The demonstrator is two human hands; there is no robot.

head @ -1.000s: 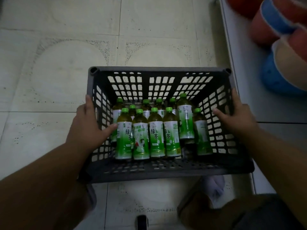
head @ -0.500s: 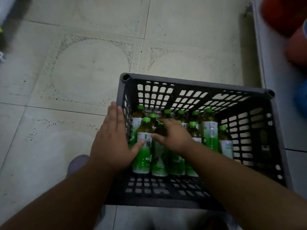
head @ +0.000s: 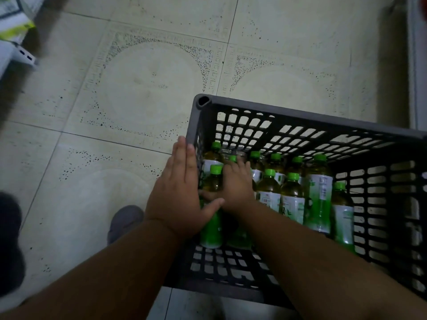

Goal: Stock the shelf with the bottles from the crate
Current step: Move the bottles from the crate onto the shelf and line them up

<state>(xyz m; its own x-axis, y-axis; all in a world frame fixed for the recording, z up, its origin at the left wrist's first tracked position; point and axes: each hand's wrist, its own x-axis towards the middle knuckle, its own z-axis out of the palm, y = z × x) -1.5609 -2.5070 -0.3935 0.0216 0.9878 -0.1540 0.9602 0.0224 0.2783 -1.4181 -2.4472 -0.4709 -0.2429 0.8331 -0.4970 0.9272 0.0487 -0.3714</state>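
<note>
Matt grey plastic crate (head: 309, 116), glossy-labelled, seemingly plastic bottles (head: 318, 199), speckled smooth floor tiles (head: 143, 84).

Crate (head: 300, 116) top open; bottles (head: 293, 195) packed tight at left; bare slatted floor free at near side.

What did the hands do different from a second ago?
The right hand left the crate's right wall, reached across inside and now curls round a green-capped bottle near the left wall. The left hand stayed on the crate, its fingers flat along the outside of the left wall and its thumb inside. The view swung left too. The other bottles stand in the crate as before.
</note>
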